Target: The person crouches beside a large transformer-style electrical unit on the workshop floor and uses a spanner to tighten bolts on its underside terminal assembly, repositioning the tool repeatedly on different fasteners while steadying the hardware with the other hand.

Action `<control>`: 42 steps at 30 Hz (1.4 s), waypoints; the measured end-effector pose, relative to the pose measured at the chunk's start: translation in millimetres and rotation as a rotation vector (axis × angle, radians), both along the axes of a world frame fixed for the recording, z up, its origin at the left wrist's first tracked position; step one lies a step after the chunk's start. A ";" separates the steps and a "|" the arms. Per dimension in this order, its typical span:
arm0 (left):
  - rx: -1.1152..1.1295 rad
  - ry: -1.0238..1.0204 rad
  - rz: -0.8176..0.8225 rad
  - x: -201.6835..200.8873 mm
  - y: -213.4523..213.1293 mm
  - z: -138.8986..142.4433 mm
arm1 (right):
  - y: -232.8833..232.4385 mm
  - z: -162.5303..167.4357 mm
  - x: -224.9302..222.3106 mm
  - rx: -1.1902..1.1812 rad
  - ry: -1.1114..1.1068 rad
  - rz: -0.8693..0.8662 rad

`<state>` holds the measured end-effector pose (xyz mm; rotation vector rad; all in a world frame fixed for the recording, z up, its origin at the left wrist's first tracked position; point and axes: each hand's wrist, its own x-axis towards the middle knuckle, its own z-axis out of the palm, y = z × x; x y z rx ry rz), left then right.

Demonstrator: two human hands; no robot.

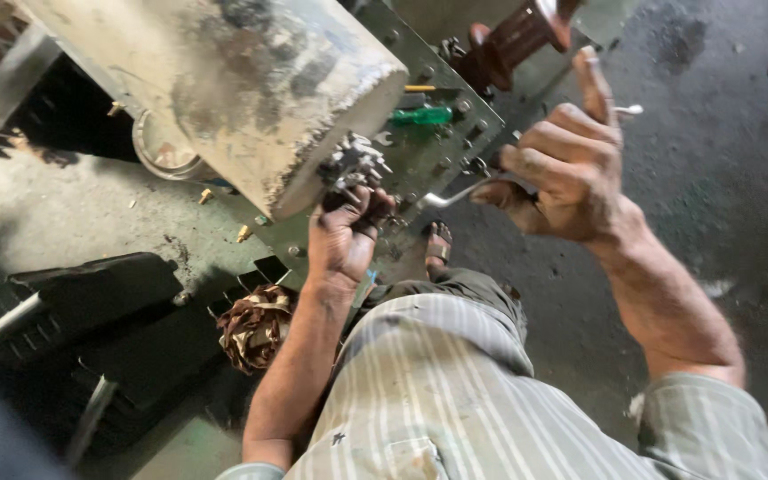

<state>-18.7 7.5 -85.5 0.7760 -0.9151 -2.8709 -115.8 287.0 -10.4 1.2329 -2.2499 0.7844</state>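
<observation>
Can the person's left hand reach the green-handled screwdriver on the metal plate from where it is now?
Probably yes. The left hand is just below the green-handled screwdriver, but it already grips a small metal fitting that lies between them.

A repair workshop, grimy stained concrete floor [713,178] at three o'clock, big worn metal machine [251,80] at eleven, loose bolts [244,233], green-handled screwdriver [421,116] lying on its bolted plate [420,160] at twelve.
</observation>
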 end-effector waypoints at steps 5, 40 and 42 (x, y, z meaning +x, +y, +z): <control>-0.042 0.029 0.070 2.5 5.4 -2.6 | -26.2 51.5 -19.1 0.092 0.196 0.085; -2.161 0.712 0.290 -4.5 -12.8 137.7 | -67.2 45.4 -75.5 0.034 0.056 0.212; -2.186 0.717 0.314 -5.6 -13.2 138.2 | -65.0 24.3 -76.9 -0.060 -0.029 0.202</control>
